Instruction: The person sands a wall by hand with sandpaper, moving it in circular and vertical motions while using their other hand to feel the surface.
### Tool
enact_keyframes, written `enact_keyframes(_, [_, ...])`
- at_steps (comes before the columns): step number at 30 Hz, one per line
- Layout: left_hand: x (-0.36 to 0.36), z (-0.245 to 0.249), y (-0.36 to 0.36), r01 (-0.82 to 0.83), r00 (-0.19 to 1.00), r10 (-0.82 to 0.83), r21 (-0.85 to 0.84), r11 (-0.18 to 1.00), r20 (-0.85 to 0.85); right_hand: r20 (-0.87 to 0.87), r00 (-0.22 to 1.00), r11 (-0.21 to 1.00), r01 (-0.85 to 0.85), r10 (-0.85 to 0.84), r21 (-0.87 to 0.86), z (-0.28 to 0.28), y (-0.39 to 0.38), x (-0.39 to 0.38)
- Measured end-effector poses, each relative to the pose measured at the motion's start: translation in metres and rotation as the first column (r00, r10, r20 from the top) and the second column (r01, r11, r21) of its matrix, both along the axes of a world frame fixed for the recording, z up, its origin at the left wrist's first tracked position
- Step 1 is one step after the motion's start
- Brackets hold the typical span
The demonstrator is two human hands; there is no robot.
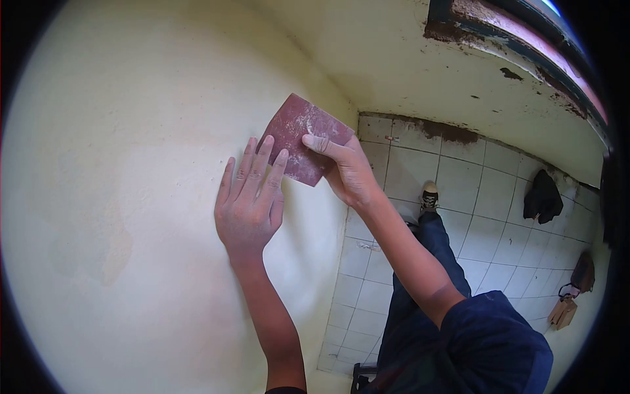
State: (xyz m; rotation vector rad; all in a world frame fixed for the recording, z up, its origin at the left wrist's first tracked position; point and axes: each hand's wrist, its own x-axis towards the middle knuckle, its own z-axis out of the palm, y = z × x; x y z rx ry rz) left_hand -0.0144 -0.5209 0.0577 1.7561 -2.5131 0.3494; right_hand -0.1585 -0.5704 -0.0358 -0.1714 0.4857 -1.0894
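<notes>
A reddish-brown sheet of sandpaper [304, 125], smeared with white dust, is pinched in my right hand [348, 167]. The thumb lies across its dusty face, and the other fingers are hidden behind it. My left hand [248, 207] is open, back toward me and fingers stretched upward over the pale wall [131, 171]. Its fingertips overlap the sheet's lower left edge in this view. Whitish dust covers the fingers of both hands.
White floor tiles [420, 171] stretch below to the right, with my shoe [429, 197] on them. A dark bundle [543, 197], a brown block-like object [562, 314] and a dark bag-like item [582, 272] lie at right. A weathered window frame [512, 26] is at upper right.
</notes>
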Motion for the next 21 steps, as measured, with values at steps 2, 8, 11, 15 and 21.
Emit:
enact_keyframes(2, [0.001,-0.001,0.000,0.000,1.000,-0.001,-0.023,1.000,-0.022,-0.008,1.000,1.000,0.013,-0.013,-0.005,-0.002,0.001,-0.002])
enact_keyframes(8, [0.001,-0.003,0.000,0.004,0.997,-0.004,-0.005,1.000,-0.080,-0.035,0.998,0.999,0.055,-0.055,-0.001,-0.002,0.005,-0.003])
enact_keyframes(11, [0.002,-0.003,-0.001,-0.006,0.996,0.007,0.008,1.000,-0.088,-0.187,0.966,0.983,0.164,-0.178,-0.087,-0.015,0.003,0.004])
enact_keyframes(15, [0.007,-0.009,0.000,-0.004,0.998,0.001,-0.059,0.998,-0.063,-0.520,0.683,0.858,0.401,-0.514,-0.322,-0.022,-0.022,0.006])
enact_keyframes(21, [0.011,-0.013,0.001,0.067,0.987,-0.093,-0.189,0.980,-0.135,-0.358,0.362,0.442,0.182,-0.861,-0.878,-0.021,-0.020,0.066])
